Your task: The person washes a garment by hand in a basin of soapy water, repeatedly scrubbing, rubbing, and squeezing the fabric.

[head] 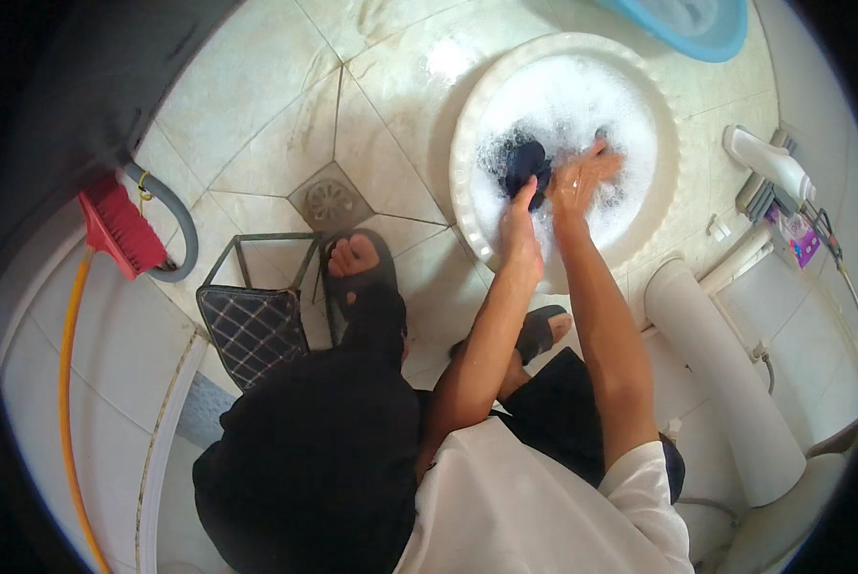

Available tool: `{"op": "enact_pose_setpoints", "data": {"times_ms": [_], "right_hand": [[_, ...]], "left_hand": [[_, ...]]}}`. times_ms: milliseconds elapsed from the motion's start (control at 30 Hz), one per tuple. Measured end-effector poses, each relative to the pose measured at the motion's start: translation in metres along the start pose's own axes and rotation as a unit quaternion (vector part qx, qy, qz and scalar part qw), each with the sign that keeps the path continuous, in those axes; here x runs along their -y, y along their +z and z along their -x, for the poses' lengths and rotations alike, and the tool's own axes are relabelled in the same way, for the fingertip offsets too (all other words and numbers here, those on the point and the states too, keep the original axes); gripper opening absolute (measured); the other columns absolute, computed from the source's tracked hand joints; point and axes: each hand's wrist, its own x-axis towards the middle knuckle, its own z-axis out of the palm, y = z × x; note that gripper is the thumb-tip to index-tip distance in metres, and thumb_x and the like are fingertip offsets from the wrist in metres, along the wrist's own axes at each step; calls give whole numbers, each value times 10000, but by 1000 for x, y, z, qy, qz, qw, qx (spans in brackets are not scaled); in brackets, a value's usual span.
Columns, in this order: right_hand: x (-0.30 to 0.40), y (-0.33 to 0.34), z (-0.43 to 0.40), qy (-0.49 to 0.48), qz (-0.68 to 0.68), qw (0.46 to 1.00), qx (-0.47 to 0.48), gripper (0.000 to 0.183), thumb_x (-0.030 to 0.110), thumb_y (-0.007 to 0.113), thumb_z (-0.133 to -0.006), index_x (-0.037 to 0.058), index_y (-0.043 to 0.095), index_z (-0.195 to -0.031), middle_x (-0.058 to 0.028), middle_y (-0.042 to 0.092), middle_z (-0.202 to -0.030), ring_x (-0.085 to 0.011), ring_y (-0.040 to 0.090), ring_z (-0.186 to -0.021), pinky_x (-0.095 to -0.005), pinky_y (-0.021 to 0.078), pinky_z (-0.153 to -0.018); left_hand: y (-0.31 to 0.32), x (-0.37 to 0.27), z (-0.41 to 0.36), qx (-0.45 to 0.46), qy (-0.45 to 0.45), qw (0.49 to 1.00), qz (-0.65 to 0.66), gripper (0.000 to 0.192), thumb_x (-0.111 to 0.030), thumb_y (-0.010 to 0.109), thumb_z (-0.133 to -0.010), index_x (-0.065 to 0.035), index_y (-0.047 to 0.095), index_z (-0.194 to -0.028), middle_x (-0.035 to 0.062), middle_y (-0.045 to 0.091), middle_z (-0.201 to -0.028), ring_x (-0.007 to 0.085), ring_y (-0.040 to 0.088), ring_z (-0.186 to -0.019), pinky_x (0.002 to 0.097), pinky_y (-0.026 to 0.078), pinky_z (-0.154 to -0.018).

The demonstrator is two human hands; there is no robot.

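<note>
A round cream plastic basin [465, 204] with a scalloped rim stands on the tiled floor, full of white soap suds [572, 86]. In it, a dark navy cloth item [526, 166] shows through the foam, wet and bunched. My left hand [522, 233] grips its near edge, thumb on top. Just right of the cloth, my right hand [583, 179] lies in the suds with fingers spread and wet. Its fingertips are partly covered by foam, and I see nothing held in it. Whatever lies deeper under the suds is hidden.
A blue basin [716, 39] stands beyond, upper right. Left are a floor drain [330, 204], a low stool [253, 326], a red-bristled broom [124, 226] and a grey hose [192, 237]. A white pipe [723, 380] and a purple packet [798, 237] are at right.
</note>
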Motion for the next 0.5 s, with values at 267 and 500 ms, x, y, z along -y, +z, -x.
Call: {"op": "enact_pose_setpoints", "data": {"times_ms": [267,500], "right_hand": [[24,-24,3,240,-574,780,-70,399,165,516,-956,-31,457,-1298,-239,503,-1248,-353,500,-1109,-439,392,-954],[62,-123,92,62,-360,929,60,231,211,618,-947,-2,535,-975,-133,598,-810,-195,564,-779,-346,466,-745]], "left_hand": [[-7,-11,-3,34,-50,991,116,447,-318,656,-879,-98,556,-1255,58,621,-1225,240,592,-1102,404,467,-952],[-2,-4,10,232,-87,964,95,511,-655,652,-821,-146,630,-860,-9,577,-781,124,552,-682,272,459,-610]]}}
